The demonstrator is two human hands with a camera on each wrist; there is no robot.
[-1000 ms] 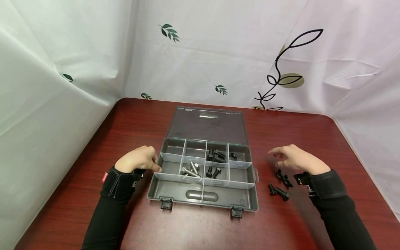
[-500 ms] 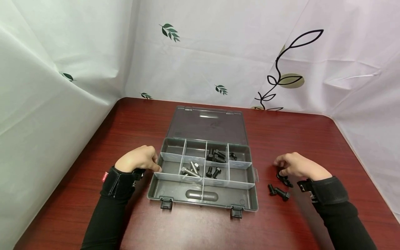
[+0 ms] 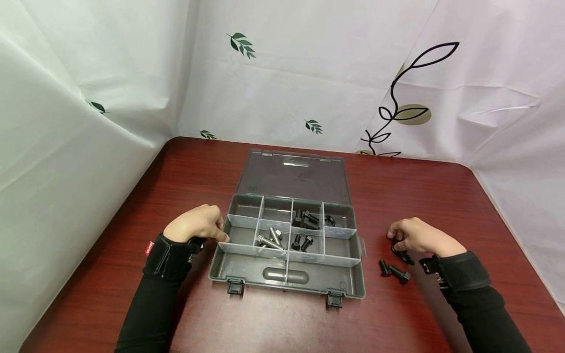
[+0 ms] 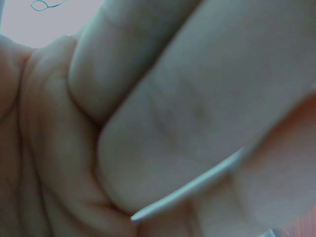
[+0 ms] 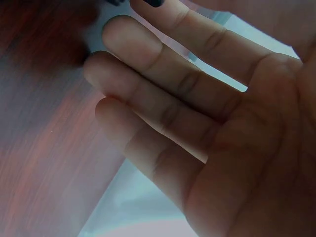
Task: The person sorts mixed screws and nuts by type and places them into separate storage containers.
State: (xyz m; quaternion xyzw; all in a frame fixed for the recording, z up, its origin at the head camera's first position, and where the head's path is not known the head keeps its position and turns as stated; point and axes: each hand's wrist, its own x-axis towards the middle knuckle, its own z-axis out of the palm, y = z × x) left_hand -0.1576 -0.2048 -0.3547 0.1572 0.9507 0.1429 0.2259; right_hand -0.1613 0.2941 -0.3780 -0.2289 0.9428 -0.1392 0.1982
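Note:
A grey plastic organizer box [image 3: 247, 269] lies with its lid folded back on the table. My left hand [image 3: 196, 225] grips its left wall, thumb over the rim; in the left wrist view the curled fingers [image 4: 173, 108] fill the picture. At the right, my right hand [image 3: 423, 237] pinches a black nut [image 5: 154, 2] between thumb and index finger, low over the table. The nut is mostly hidden. Other black nuts [image 3: 405, 256] lie just under that hand. Nearer the front are black bolts [image 3: 399, 273].
Silver bolts [image 3: 270, 241] lie in a middle compartment. Black bolts [image 3: 306, 219] sit in a back compartment and more black bolts [image 3: 302, 242] in the one before it. A black nut [image 3: 329, 220] is in the back right compartment. White cloth [image 3: 282, 73] encloses the table.
My right hand has come down and slightly to the right onto the black nuts, its thumb and index finger closing on one. My left hand stays on the box.

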